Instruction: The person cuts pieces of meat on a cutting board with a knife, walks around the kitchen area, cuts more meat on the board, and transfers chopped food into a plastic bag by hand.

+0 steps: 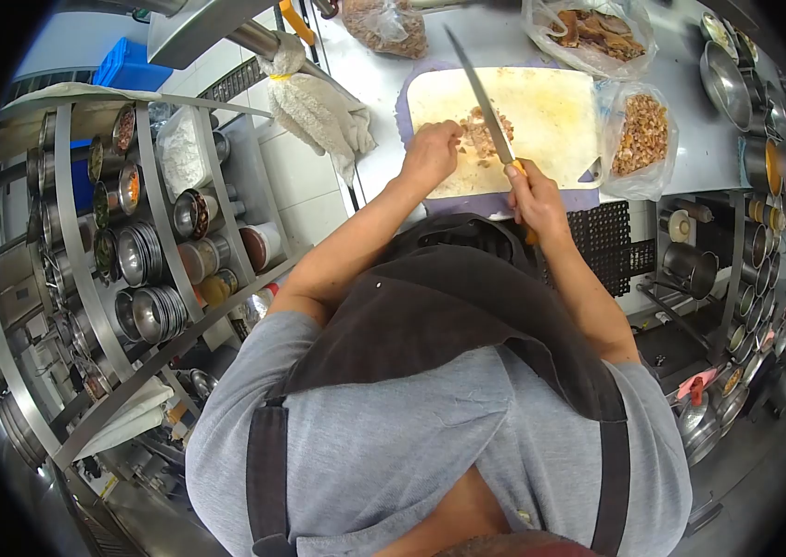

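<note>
My right hand (537, 200) is wrapped round the yellow-orange handle of a long knife (485, 97). The blade points away from me, over chopped brown pieces (479, 139) on a pale cutting board (555, 116). At the left edge of those pieces is my left hand (433, 155), its fingers curled together; whether anything is between them is too small to tell. A purple cloth (467, 205) lies under the board. Right of the board, a clear plastic bag (641, 135) holds diced pieces.
Behind the board are a bag of brown pieces (383, 28) and a bag of larger brown slices (600, 39). A towel (314, 110) hangs at the counter's left edge. Metal bowls (725, 84) stand at right; a rack (68, 213) holds bowls and containers at left.
</note>
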